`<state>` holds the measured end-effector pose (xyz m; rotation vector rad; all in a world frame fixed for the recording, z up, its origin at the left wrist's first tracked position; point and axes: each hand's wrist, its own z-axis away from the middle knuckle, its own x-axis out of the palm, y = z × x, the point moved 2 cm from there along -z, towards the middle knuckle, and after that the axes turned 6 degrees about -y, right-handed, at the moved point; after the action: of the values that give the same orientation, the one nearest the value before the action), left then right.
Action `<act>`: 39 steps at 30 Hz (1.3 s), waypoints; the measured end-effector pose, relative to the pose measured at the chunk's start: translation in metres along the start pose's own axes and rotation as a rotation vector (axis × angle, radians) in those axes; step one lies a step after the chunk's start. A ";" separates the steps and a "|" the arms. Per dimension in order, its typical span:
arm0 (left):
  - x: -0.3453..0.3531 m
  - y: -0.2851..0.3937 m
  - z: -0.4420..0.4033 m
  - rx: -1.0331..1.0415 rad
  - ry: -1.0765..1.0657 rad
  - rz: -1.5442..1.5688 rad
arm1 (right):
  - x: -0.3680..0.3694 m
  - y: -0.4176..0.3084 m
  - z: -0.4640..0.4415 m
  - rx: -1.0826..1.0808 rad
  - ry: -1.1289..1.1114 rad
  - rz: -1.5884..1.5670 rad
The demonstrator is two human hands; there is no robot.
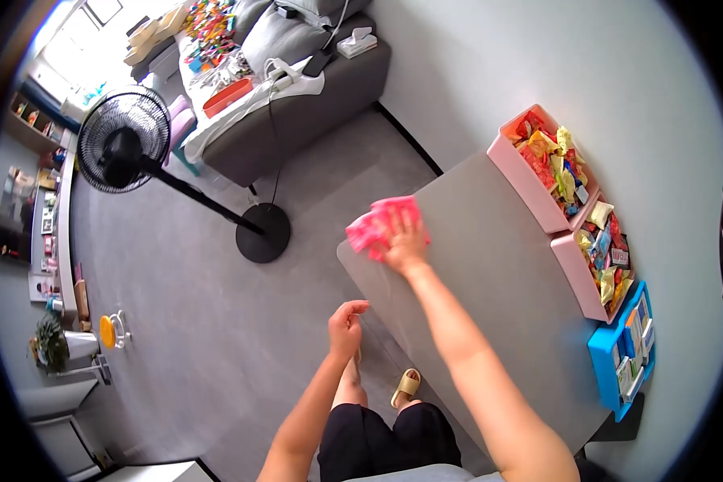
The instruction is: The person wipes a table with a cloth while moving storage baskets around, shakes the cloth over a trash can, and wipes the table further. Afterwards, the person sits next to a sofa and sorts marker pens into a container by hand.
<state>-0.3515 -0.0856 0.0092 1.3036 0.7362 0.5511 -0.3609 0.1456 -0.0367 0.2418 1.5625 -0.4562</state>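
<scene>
A bunched pink cloth (pixel 371 231) lies at the far left corner of the grey tabletop (pixel 490 273). My right hand (pixel 406 243) reaches across and holds the cloth against the surface, its fingers over the fabric. Beside the table's left edge, my left hand (pixel 346 328) hangs in the air with fingers loosely curled and nothing visible in them.
Two pink bins (pixel 530 189) of snack packets and a blue basket (pixel 610 361) holding boxes line the wall side of the table. A black standing fan (pixel 263 233) is on the floor at left. Behind it, a grey sofa (pixel 313 112) carries assorted items.
</scene>
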 end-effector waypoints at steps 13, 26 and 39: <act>-0.061 -0.015 -0.127 -0.031 -0.069 0.082 | -0.009 -0.052 0.000 0.067 0.251 -0.169; -0.056 -0.012 -0.079 -0.052 0.032 -0.024 | -0.010 0.031 0.014 0.105 0.158 -0.104; -0.083 0.038 -0.039 0.059 -0.021 0.006 | -0.071 -0.088 0.041 0.199 -0.418 -0.033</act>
<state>-0.4339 -0.1129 0.0571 1.3647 0.7362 0.5233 -0.3582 0.0582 0.0456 0.2546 1.1150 -0.6452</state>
